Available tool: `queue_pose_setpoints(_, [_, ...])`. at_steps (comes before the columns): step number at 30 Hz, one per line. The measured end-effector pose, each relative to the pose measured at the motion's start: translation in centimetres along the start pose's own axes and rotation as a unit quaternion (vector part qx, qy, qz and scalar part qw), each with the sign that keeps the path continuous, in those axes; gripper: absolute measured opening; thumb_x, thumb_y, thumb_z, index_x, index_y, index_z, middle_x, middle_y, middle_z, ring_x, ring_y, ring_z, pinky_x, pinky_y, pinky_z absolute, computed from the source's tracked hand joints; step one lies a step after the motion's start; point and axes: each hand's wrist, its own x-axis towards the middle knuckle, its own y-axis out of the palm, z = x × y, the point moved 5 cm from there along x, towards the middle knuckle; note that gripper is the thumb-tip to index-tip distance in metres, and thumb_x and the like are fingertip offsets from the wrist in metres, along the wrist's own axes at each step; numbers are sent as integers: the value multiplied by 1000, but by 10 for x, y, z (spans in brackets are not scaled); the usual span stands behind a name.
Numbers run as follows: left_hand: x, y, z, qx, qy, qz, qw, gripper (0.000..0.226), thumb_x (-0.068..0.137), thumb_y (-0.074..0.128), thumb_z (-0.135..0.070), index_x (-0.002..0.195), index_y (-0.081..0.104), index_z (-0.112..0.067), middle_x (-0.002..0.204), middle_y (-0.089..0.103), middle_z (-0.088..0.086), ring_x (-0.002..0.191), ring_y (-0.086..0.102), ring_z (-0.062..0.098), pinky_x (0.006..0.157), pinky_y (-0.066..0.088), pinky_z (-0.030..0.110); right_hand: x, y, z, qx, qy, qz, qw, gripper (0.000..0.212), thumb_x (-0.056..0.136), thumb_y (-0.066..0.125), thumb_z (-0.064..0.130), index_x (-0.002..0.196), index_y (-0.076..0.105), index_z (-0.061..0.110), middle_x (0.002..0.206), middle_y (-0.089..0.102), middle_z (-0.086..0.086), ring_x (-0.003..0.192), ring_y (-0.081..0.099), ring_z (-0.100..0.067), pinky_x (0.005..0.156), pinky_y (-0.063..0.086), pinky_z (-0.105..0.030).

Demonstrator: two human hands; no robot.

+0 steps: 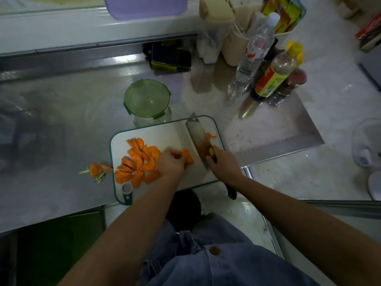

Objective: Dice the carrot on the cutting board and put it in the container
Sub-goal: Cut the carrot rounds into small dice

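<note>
A white cutting board [177, 133] with a green rim lies on the steel counter. Several orange carrot slices [137, 162] are piled on its left half. My left hand [171, 162] holds a carrot piece [188, 156] down at the board's middle. My right hand [223, 165] grips the handle of a cleaver [196, 135], whose blade lies just right of that piece with carrot bits stuck to it. A round glass container [147, 102] with its green lid on stands just behind the board.
Carrot ends with green stalks [97, 171] lie on the counter left of the board. Bottles [268, 69] and a beige holder [233, 44] stand at the back right. A dark phone-like object [171, 57] lies behind the container. A steel tray [288, 129] is on the right.
</note>
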Motion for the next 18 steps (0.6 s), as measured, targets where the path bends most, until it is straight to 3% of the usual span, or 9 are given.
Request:
queue_pose_setpoints(3, [-3, -5, 0, 74, 8, -15, 997, 23, 81, 73, -26, 96, 70, -8, 97, 71, 6, 92, 64, 22, 67, 38, 23, -7, 9, 5, -46, -15, 30, 998, 54, 96, 48, 28, 146, 31, 15, 100, 66, -19, 93, 61, -35, 76, 45, -36])
queue_pose_setpoints(13, [-6, -1, -1, 98, -6, 13, 995, 22, 79, 75, -28, 94, 75, -11, 95, 73, 9, 82, 65, 23, 64, 41, 25, -12, -1, 28, -110, -75, 34, 991, 37, 97, 43, 30, 130, 44, 12, 99, 64, -16, 90, 60, -36, 64, 34, -33])
queue_pose_setpoints(18, [-4, -1, 1, 86, -24, 21, 996, 20, 78, 76, -31, 88, 77, -14, 86, 73, 9, 66, 59, 15, 55, 41, 24, -14, 1, 32, -171, -80, 64, 980, 40, 98, 40, 29, 135, 37, 14, 103, 63, -14, 93, 61, -35, 64, 35, -33])
